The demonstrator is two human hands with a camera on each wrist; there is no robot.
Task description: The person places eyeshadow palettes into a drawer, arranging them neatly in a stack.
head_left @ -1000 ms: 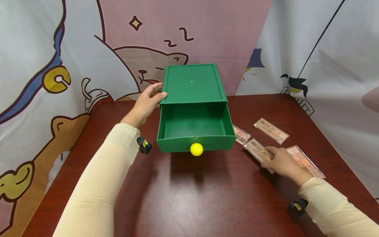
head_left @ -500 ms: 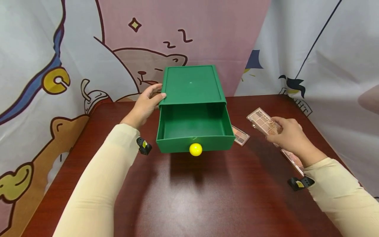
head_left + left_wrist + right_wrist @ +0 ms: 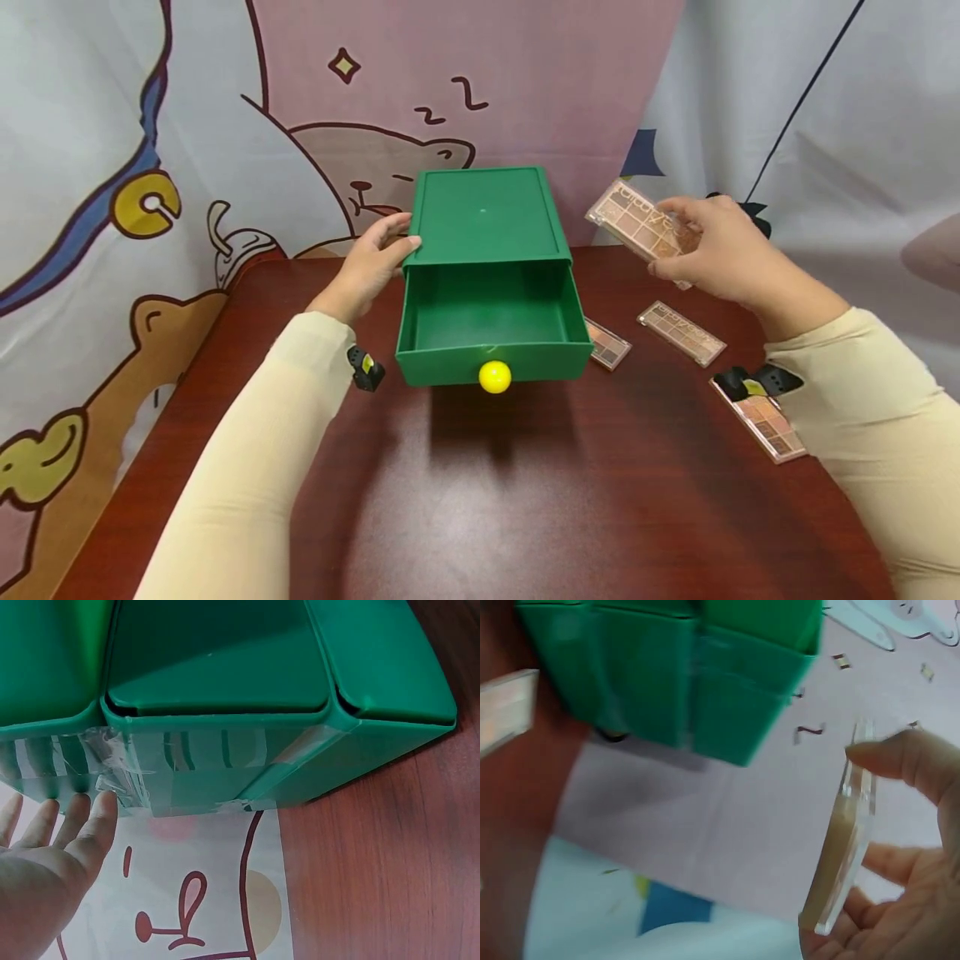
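Right hand (image 3: 720, 250) is gripping a palette (image 3: 637, 221), thumb on one long edge, fingers on the other, presumably keeping the lid face free; it's hanging over the bench (image 3: 637, 517), right of the box (image 3: 483, 212), touching neither. Left hand (image 3: 371, 267) is resting on the box's left side, fingers (image 3: 94, 825) fairly straight, gripping nothing, probably steadying it. Drawer (image 3: 442, 367) is sticking out, knob (image 3: 495, 377) facing the person, its mouth showing from above. Its right wall is partly hiding a second palette (image 3: 607, 344); third palette (image 3: 681, 333) and fourth palette (image 3: 772, 429) are lying further right. Gap between held palette and box is leaving sideways room; the drawer rim is the edge needing clearance.
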